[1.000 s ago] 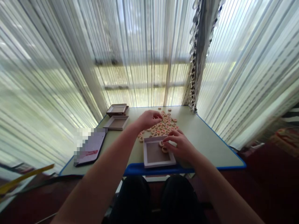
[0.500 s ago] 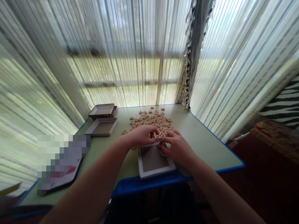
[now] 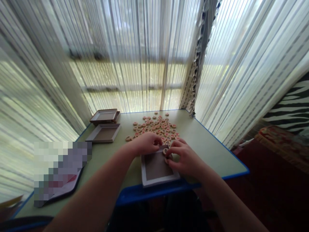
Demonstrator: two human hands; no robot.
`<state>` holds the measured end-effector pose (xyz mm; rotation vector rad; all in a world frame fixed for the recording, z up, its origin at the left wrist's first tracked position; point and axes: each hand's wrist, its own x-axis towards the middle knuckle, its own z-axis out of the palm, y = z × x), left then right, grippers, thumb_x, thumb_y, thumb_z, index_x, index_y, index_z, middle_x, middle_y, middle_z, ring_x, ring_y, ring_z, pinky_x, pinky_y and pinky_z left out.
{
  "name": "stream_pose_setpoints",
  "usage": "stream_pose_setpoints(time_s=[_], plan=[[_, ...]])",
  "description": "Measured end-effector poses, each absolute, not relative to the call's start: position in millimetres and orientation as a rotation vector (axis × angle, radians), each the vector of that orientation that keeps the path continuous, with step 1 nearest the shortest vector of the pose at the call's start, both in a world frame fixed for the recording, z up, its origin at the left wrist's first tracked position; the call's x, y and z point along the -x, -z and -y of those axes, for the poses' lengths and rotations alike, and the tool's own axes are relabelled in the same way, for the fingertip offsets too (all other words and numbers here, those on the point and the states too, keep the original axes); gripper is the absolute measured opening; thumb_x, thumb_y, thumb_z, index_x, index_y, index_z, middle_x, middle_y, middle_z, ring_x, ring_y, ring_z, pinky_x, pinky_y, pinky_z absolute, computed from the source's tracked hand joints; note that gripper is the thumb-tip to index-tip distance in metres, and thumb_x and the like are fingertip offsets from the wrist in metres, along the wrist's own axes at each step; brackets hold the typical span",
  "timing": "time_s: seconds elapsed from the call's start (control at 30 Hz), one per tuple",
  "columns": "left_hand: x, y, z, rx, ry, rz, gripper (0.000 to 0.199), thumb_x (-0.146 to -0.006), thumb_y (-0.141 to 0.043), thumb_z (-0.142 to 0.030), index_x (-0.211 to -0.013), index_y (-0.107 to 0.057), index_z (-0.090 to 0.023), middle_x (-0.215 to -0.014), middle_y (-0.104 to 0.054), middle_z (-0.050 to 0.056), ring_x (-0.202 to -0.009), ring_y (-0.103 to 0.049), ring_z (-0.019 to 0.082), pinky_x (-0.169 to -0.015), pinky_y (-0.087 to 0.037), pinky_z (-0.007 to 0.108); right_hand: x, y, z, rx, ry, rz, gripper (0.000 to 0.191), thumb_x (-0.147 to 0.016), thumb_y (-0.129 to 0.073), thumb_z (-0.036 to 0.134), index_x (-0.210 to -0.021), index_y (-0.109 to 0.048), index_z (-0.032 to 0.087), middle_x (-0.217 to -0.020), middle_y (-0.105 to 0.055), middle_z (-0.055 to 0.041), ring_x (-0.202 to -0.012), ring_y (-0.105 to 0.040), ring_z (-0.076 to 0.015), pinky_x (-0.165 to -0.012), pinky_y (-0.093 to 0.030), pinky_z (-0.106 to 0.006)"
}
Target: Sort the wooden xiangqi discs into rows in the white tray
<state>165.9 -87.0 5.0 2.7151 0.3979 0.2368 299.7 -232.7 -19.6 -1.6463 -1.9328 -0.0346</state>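
Observation:
Round wooden Chinese chess pieces (image 3: 156, 127) with red and dark characters lie in a loose heap beyond my hands. An open shallow box (image 3: 143, 176) with white rims stands at the near table edge. My right hand (image 3: 187, 157) is over the box's far right corner, thumb and fingers pinched on a Chinese chess piece (image 3: 165, 151); another piece sits partly hidden beneath the fingers. At the box's far rim, my left hand (image 3: 149, 143) has its fingers curled inward; whatever may be inside them is hidden.
On the left of the pale green table (image 3: 210, 151) stand another open shallow box (image 3: 113, 138) and, behind it, stacked box parts (image 3: 105, 116). Nearer lies a partly blurred tablet-like object (image 3: 70, 180). Striped curtains (image 3: 135, 64) hang behind the table.
The view has shifted slightly. My right hand's fingers have moved a little over the box corner, and a piece with a dark character now shows at the fingertips. My left hand stays nearly in place.

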Motion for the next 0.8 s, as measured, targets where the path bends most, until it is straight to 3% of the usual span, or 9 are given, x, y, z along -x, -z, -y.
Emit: stream_pose_setpoints(time_s=[0.8], plan=[[-168.8, 2.1, 85.5, -2.67, -0.275, -0.384, 0.02, -0.066, -0.051, -0.028, -0.075, -0.066, -0.019, -0.061, -0.056, -0.003, -0.055, -0.048, 0.009, -0.05, -0.033, 0.019, -303.8, 21.0, 232.0, 1.636, 0.075, 1.793, 0.008, -0.069, -0.061, 0.026, -0.075, -0.066, 0.023, -0.075, -0.055, -0.0022, -0.081, -0.049, -0.017, -0.08, -0.039, -0.032]])
